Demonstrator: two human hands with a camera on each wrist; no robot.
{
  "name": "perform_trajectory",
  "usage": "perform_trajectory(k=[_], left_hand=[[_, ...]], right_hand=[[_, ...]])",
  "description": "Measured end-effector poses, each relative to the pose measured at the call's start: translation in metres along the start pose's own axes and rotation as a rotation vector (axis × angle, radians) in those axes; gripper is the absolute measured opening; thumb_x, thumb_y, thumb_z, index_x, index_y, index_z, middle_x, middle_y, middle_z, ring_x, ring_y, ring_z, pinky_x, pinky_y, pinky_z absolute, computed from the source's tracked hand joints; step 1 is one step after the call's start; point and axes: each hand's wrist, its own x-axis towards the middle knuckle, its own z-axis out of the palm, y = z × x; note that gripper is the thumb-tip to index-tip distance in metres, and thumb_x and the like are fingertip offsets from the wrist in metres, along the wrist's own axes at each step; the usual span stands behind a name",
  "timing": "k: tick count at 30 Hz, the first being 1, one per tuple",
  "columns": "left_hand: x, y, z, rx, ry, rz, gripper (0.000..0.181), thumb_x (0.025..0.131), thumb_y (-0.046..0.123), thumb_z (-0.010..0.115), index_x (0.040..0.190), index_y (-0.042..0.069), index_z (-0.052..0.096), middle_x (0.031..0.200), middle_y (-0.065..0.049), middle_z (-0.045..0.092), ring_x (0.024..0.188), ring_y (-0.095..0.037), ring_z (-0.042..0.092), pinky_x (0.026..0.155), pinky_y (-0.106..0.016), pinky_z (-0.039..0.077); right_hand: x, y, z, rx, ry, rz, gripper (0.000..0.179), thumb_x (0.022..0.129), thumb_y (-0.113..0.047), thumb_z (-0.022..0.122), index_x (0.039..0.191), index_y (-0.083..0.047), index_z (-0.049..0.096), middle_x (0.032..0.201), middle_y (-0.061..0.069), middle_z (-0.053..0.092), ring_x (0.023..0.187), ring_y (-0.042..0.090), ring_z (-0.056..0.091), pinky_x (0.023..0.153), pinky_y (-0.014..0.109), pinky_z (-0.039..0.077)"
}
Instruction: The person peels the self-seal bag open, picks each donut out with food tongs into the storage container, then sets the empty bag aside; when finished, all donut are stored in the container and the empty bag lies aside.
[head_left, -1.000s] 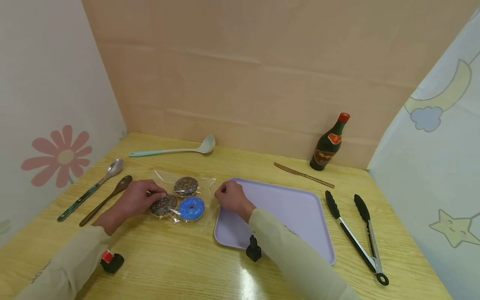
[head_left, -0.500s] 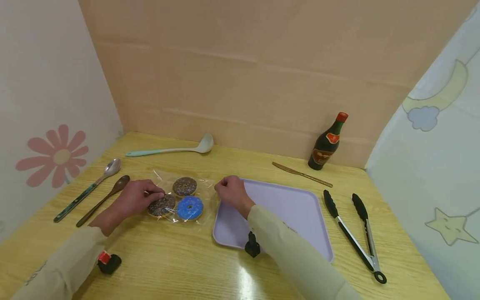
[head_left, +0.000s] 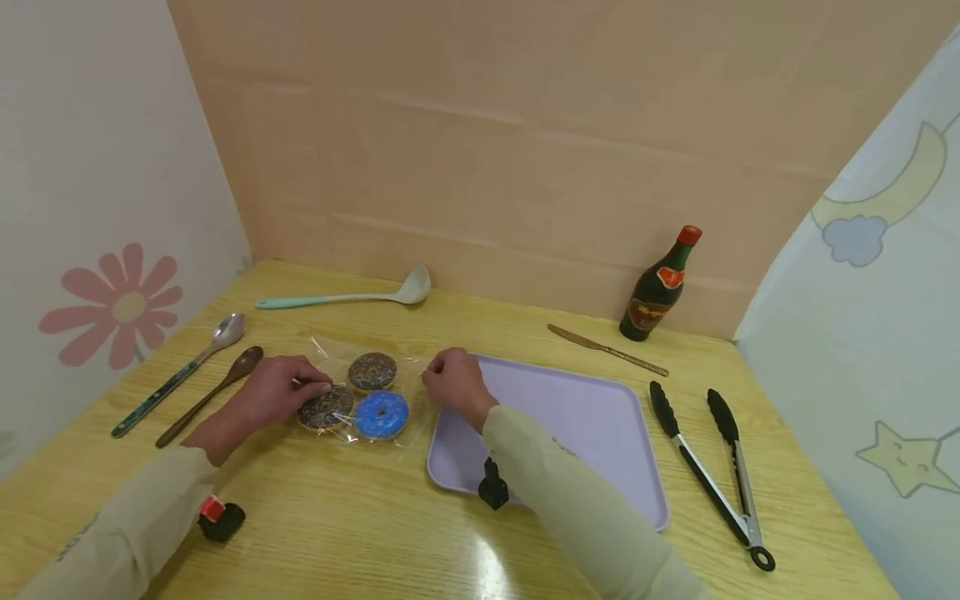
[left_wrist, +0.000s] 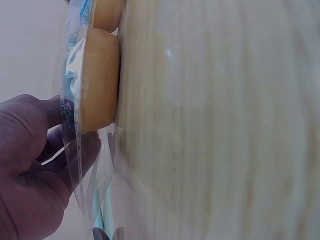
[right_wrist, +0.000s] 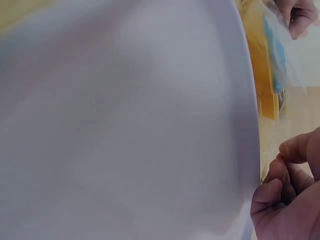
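Observation:
A clear plastic bag point(head_left: 408, 372) lies on the table with two brown sprinkled doughnuts and a blue doughnut point(head_left: 382, 415) inside. My left hand point(head_left: 279, 389) grips the bag's left side at the nearer brown doughnut point(head_left: 327, 407). In the left wrist view, the thumb rests on the sprinkled top and the fingers reach under the doughnut point(left_wrist: 100, 82) through the film. My right hand point(head_left: 457, 385), over the tray's left corner, pinches the bag's right edge between thumb and forefinger. The farther brown doughnut point(head_left: 372, 372) lies between the hands.
A lilac tray point(head_left: 570, 425) lies right of the bag, with open tongs point(head_left: 712, 475) beyond. Behind are a knife point(head_left: 607, 348), a dark bottle point(head_left: 658, 287) and a ladle point(head_left: 352, 297). Two spoons, one metal-bowled point(head_left: 180, 375), one brown point(head_left: 213, 396), lie at the left.
My right hand has shifted slightly left, still at the bag's edge. The left hand keeps its grip, and the doughnuts stay in nearly the same place.

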Motion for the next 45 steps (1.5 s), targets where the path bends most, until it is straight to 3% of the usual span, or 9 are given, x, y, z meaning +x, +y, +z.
perform_trajectory(k=[3,10,19,27,34,38,45], left_hand=[[0.0,0.0,0.0,0.007,0.006,0.003,0.007,0.083,0.0,0.07,0.087,0.003,0.075,0.076,0.003,0.062,0.067,-0.013,0.059,0.06,-0.032,0.051],[0.0,0.001,-0.001,-0.017,-0.016,-0.03,0.007,0.085,0.001,0.069,0.089,0.002,0.074,0.079,0.001,0.063,0.069,-0.015,0.06,0.061,-0.032,0.051],[0.003,0.004,-0.001,-0.018,-0.021,-0.045,0.006,0.086,0.004,0.069,0.088,0.002,0.074,0.079,-0.001,0.063,0.07,-0.018,0.061,0.061,-0.033,0.052],[0.002,0.002,-0.001,-0.028,-0.009,-0.032,0.005,0.085,0.003,0.07,0.087,0.002,0.074,0.079,-0.001,0.064,0.069,-0.017,0.062,0.061,-0.033,0.052],[0.001,0.002,-0.001,-0.023,-0.002,-0.01,0.004,0.084,0.003,0.071,0.085,0.003,0.075,0.077,0.001,0.063,0.068,-0.016,0.061,0.06,-0.032,0.052],[0.001,0.002,0.0,-0.016,0.01,-0.003,0.004,0.083,0.003,0.072,0.085,0.003,0.075,0.076,0.001,0.063,0.067,-0.016,0.061,0.06,-0.031,0.051],[0.002,0.004,0.001,-0.007,0.011,0.02,0.004,0.084,0.002,0.071,0.084,0.003,0.075,0.077,0.002,0.061,0.066,-0.013,0.058,0.058,-0.03,0.049]], right_hand=[[0.0,0.003,-0.002,0.03,0.017,0.029,0.011,0.088,-0.011,0.06,0.079,-0.007,0.067,0.073,0.001,0.059,0.063,0.014,0.053,0.053,0.027,0.044],[-0.003,0.008,-0.009,-0.019,0.063,0.001,0.012,0.085,-0.008,0.059,0.075,-0.007,0.066,0.07,0.0,0.058,0.062,0.014,0.052,0.053,0.026,0.042],[-0.003,0.014,-0.01,0.012,0.074,0.036,0.012,0.086,-0.009,0.058,0.078,-0.006,0.066,0.072,0.001,0.059,0.063,0.015,0.053,0.055,0.027,0.043],[-0.005,0.012,-0.011,-0.021,0.048,0.018,0.02,0.084,-0.006,0.054,0.066,-0.006,0.063,0.062,0.001,0.057,0.054,0.015,0.048,0.05,0.027,0.038],[0.003,0.004,-0.013,-0.034,0.018,0.077,0.016,0.085,-0.014,0.058,0.079,-0.007,0.071,0.073,0.0,0.063,0.063,0.017,0.054,0.056,0.029,0.042],[0.006,0.001,-0.013,-0.038,-0.025,0.053,0.019,0.088,-0.023,0.065,0.084,-0.007,0.074,0.077,-0.001,0.064,0.067,0.016,0.056,0.059,0.029,0.045],[0.007,0.002,-0.011,-0.087,-0.016,-0.024,0.014,0.09,-0.012,0.06,0.082,-0.007,0.071,0.07,0.0,0.061,0.061,0.015,0.054,0.055,0.028,0.044]])
